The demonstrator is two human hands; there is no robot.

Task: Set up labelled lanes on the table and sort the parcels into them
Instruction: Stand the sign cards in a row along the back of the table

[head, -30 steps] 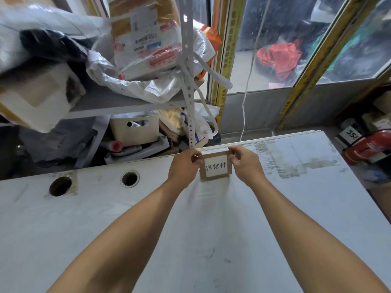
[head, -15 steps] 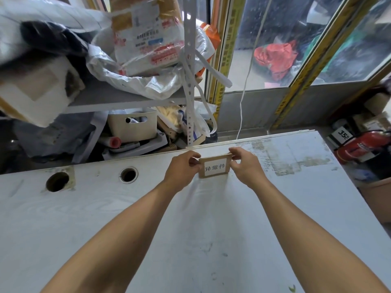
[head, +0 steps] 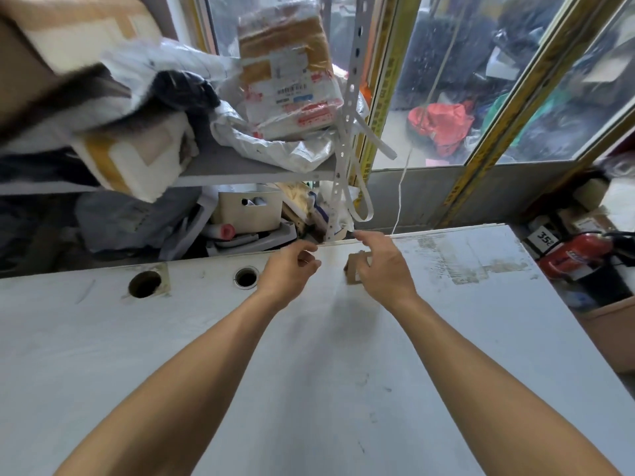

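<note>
Card label (head: 354, 271) stands near the far edge of the white table (head: 309, 389), mostly hidden behind the right hand (head: 385, 269); only its brown left part shows, printed face not readable. Right hand is at the label with the index finger stretched toward the table's far edge; whether its fingers pinch the card cannot be told, thumb side is hidden. Left hand (head: 292, 269) is just left of the label, apart from it, fingers loosely curled, holding nothing. Two round holes (head: 145, 284) sit in the table left of the hands. Grey tape marks (head: 464, 266) lie to the right of the label. Behind the table a shelf (head: 240, 173) carries piled parcels (head: 288, 77), a white bin (head: 251, 211) below it. Red extinguisher (head: 577, 255) lies off the table's right end, beside a cardboard box (head: 615, 324).
</note>
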